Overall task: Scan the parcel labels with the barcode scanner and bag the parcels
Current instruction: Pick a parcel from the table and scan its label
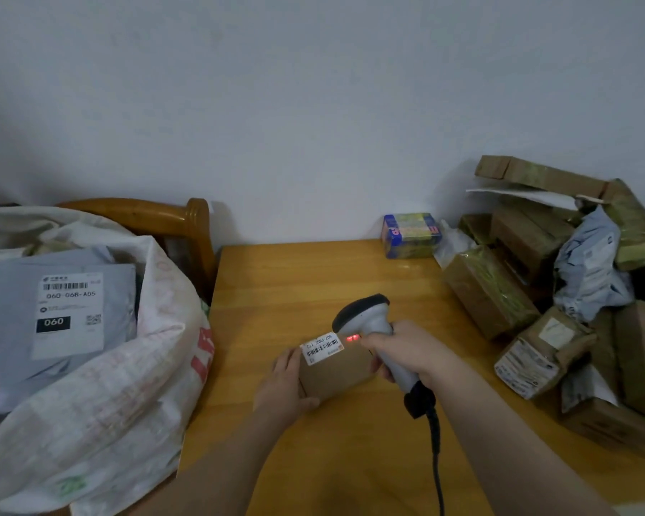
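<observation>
On the grey mailer (12,329) in the sack (108,404) at my left, the white label (69,292) reads 060-068-A05, with 060 in a black block (53,324). The small label (323,346) on the small box (336,378) near me seems to read S07 P802 T12.

You're in a plain home room turned parcel-sorting spot, bare white wall (313,106) across the top, wooden table (306,277) at centre, wooden chair back (157,217) at left behind your woven sack (101,415), taped cartons (488,292) heaped at right.
</observation>
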